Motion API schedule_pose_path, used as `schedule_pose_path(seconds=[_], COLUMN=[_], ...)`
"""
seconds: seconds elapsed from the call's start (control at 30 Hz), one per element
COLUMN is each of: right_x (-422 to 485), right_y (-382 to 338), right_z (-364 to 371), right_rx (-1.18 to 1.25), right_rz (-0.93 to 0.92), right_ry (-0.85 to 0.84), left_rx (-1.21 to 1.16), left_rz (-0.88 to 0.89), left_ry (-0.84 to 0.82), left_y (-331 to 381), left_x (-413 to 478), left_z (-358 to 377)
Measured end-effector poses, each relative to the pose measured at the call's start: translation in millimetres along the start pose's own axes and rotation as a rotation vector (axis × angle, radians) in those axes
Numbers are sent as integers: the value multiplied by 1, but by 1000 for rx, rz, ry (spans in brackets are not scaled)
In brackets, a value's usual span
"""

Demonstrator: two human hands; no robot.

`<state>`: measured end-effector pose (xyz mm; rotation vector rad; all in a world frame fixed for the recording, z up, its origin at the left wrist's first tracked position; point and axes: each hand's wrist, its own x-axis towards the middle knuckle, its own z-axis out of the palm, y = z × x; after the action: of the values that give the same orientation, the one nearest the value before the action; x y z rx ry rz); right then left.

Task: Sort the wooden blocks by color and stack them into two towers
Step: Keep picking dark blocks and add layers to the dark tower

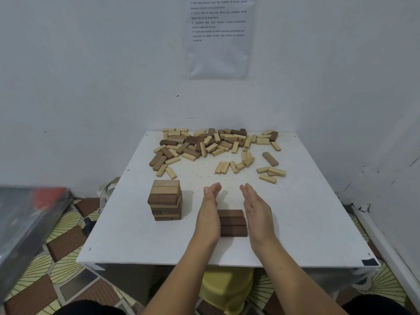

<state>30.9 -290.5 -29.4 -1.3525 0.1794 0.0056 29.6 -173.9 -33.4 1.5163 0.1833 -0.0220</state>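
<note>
Front and centre on the white square table (306,212), three dark brown wooden blocks (233,222) lie side by side in one flat layer, and both hands flank them! Left hand (210,210) stands on edge, fingers straight and together, palm against the blocks' left ends. The right hand (256,208) mirrors it, flat and open, just beside the right ends, though contact there is hard to call. Neither hand grips anything. It looks like a squaring-up squeeze. These blocks should be light, stiff and smooth, so gentle, even pressure on the end faces is the way; push hard and they could skid. Just to the left stands the taller brown block tower (166,200). Far back, the mixed pile of pale and dark loose blocks (216,146) waits.
</note>
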Motion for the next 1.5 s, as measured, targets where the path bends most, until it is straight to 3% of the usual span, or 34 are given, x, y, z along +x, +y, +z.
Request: schedule_pose_path(seconds=[0.47, 0.6, 0.73, 0.83, 0.97, 1.13, 1.5], right_x=[-3, -3, 1, 1, 3, 4, 9], right_y=[0, -6, -26, -40, -38, -32, -24], right_z=[5, -3, -32, -53, -59, -52, -58], right_rx=[-27, -49, -405, -860, -1222, -1291, -1354], right_rz=[-18, -23, -53, -45, -111, -290, -337], right_ry=[26, 9, -27, -265, -508, -477, -519], left_rx=[21, 135, 511, 886, 1124, 1275, 1350], left_rz=[-29, 32, 126, 138, 186, 276, 304], left_ry=[10, 0, -96, -279, -432, -441, -487], left_y=[4, 10, 29, 38, 43, 43, 46], left_x=[-3, -9, -20, -22, -17, -7, 2], left_z=[10, 0, -26, -41, -37, -25, -24])
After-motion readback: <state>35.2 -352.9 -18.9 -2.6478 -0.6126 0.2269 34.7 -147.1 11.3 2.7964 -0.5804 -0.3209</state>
